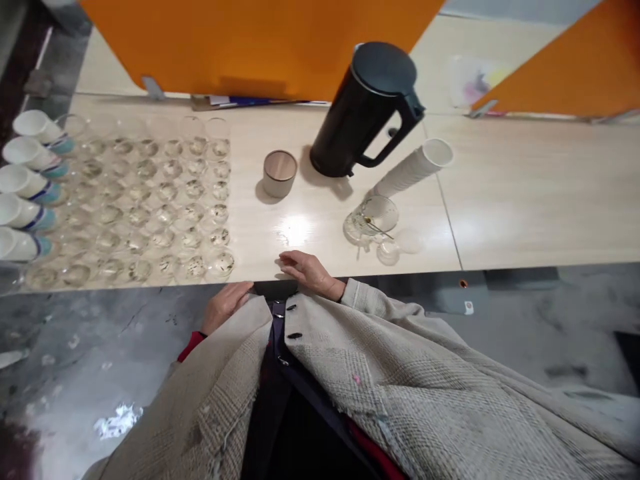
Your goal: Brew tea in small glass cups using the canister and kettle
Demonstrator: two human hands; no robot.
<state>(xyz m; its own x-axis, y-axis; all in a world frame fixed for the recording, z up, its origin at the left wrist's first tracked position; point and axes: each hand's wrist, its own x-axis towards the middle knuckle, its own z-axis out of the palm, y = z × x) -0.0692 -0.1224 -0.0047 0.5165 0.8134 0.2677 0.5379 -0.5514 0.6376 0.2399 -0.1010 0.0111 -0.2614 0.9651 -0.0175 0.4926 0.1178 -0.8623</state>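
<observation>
My right hand [310,272] rests at the front edge of the table, its fingers stretched out and nothing in them. Lower and to the left, my left hand [227,305] lies against the front of my coat near the table edge, fingers extended and holding nothing. Beyond my right hand sits a small round tin [280,175] with a brown lid. Rows of clear cups [165,213] with dark leafy bits at the bottom fill the table's left side, nearest my left hand. To the right, a glass cup [383,213] stands with a thin stick-like utensil in it.
A tall black kettle [345,113] stands at the back. Beside it leans a stack of white paper cups [413,167]. Several more paper cups [25,210] line the far left. Orange partitions [265,47] rise behind the table. A small clear cup [387,252] is near the front edge.
</observation>
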